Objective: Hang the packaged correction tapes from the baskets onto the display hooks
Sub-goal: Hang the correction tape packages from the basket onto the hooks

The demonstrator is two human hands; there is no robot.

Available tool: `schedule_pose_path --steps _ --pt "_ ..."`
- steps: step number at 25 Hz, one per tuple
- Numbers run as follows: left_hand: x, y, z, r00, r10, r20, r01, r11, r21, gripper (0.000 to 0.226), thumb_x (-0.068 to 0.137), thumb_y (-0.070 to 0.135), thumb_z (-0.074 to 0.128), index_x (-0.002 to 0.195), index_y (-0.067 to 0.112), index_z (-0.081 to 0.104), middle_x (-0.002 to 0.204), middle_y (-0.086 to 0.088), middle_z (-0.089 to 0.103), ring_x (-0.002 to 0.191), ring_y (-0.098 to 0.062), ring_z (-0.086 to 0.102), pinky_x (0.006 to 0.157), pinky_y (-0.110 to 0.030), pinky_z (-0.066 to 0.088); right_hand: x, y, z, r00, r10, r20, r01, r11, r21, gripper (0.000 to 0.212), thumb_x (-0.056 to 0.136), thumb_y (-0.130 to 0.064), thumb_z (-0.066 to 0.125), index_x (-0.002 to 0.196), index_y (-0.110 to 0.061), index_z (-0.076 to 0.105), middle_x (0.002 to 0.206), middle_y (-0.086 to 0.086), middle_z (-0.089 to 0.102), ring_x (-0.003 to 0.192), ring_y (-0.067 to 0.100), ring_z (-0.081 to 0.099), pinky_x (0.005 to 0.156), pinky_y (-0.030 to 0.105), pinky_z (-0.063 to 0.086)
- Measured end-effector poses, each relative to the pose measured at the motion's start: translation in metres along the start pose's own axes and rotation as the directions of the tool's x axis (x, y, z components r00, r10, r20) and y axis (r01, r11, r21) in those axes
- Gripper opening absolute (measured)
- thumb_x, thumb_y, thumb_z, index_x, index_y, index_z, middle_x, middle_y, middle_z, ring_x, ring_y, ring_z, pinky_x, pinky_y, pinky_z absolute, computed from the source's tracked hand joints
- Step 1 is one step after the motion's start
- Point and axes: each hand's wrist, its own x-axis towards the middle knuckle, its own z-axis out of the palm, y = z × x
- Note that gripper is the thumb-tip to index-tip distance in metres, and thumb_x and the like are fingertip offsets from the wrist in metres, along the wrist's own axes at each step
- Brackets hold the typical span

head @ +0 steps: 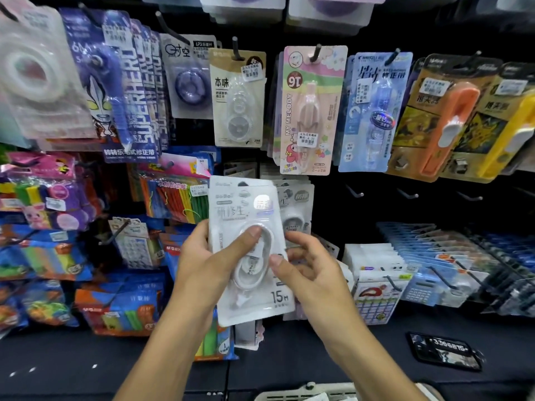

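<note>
Both hands, left (202, 257) and right (307, 269), grip a white correction-tape pack (249, 250) above a basket rim (304, 393), contents unclear.

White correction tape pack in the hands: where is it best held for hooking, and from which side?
Grip the white correction tape pack by its lower half, from the left and right card edges, as the left hand and right hand do. It stands upright; its hang hole at the top must stay free for a hook.
</note>
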Motion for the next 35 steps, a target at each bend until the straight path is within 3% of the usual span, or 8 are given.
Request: schedule_pose_path --steps 6,13,15,17,20,26,31,35 --pt "-0.002 0.004 0.002 0.988 -0.134 0.079 0.134 0.991 0.013 0.061 0.061 0.058 0.091 0.112 0.029 0.075 0.108 0.000 0.081 0.095 -0.022 0.079 0.074 -0.035 0.058 0.013 -0.006 -0.009 0.999 0.005 0.042 -0.009 0.996 0.093 0.032 0.092 -0.006 0.070 0.119 -0.023 0.064 0.068 -0.002 0.058 0.070 0.013 0.063 0.069 0.027 0.055" --pt "-0.005 0.000 0.007 0.994 -0.104 -0.013 0.104 0.995 0.001 0.059 0.056 0.045 0.088 0.109 0.022 0.075 0.102 -0.001 0.081 0.089 -0.021 0.079 0.065 -0.032 0.062 0.005 -0.003 -0.007 0.997 0.062 -0.044 -0.064 0.996 -0.061 0.015 0.097 -0.019 0.066 0.092 -0.026 0.079 0.080 0.007 0.075 0.085 0.029 0.073 0.087 0.053 0.058" --pt "-0.005 -0.001 0.009 0.997 -0.047 -0.068 0.047 0.999 -0.003 0.057 0.053 0.042 0.090 0.105 0.023 0.075 0.101 0.000 0.082 0.088 -0.021 0.079 0.064 -0.031 0.062 0.000 -0.004 -0.005 0.997 0.027 -0.077 -0.042 0.980 -0.195 0.018 0.098 -0.031 0.064 0.085 -0.024 0.074 0.077 0.004 0.074 0.070 0.025 0.069 0.070 0.050 0.059" --pt "-0.003 0.000 0.009 0.994 -0.024 -0.107 0.022 1.000 -0.018 0.058 0.052 0.041 0.091 0.105 0.023 0.075 0.101 0.000 0.082 0.088 -0.022 0.080 0.065 -0.034 0.063 -0.006 -0.008 -0.003 0.996 0.069 0.060 -0.063 0.993 -0.100 0.013 0.098 -0.035 0.063 0.089 -0.027 0.066 0.078 0.007 0.073 0.049 0.021 0.060 0.042 0.036 0.052" --pt "0.000 0.001 0.003 0.992 -0.063 -0.111 0.056 0.996 -0.064 0.056 0.052 0.043 0.089 0.102 0.024 0.077 0.101 -0.004 0.081 0.089 -0.027 0.079 0.069 -0.039 0.063 -0.008 -0.007 -0.005 0.960 0.130 0.248 -0.144 0.989 0.039 0.013 0.097 -0.023 0.067 0.108 -0.021 0.059 0.078 0.005 0.074 0.037 0.017 0.052 0.034 0.023 0.040" --pt "-0.002 0.011 -0.003 0.991 0.046 -0.125 -0.051 0.998 -0.038 0.029 0.078 0.042 0.075 0.103 0.030 0.079 0.107 0.002 0.081 0.096 -0.019 0.078 0.073 -0.036 0.063 -0.003 0.012 -0.026 0.986 0.167 -0.011 -0.164 0.976 0.141 0.007 0.099 -0.021 0.063 0.102 -0.027 0.066 0.057 0.008 0.058 0.037 0.015 0.044 0.039 0.024 0.033" --pt "0.001 0.016 -0.014 0.970 0.043 -0.240 -0.064 0.995 -0.080 0.028 0.088 0.036 0.071 0.114 0.027 0.076 0.104 0.005 0.081 0.088 -0.016 0.079 0.058 -0.026 0.061 -0.003 0.012 -0.049 0.983 0.081 -0.166 -0.103 0.986 -0.130 0.020 0.100 -0.015 0.060 0.102 -0.034 0.068 0.073 -0.002 0.075 0.043 0.004 0.057 0.040 0.017 0.042" --pt "0.001 0.016 -0.011 0.965 0.049 -0.257 -0.069 0.995 -0.066 0.037 0.082 0.041 0.071 0.116 0.027 0.075 0.111 0.004 0.080 0.101 -0.019 0.077 0.087 -0.042 0.060 -0.007 0.007 -0.033 0.993 -0.014 -0.120 -0.008 0.983 -0.185 0.023 0.098 -0.019 0.061 0.103 -0.041 0.068 0.088 -0.007 0.077 0.058 0.004 0.064 0.052 0.015 0.047"
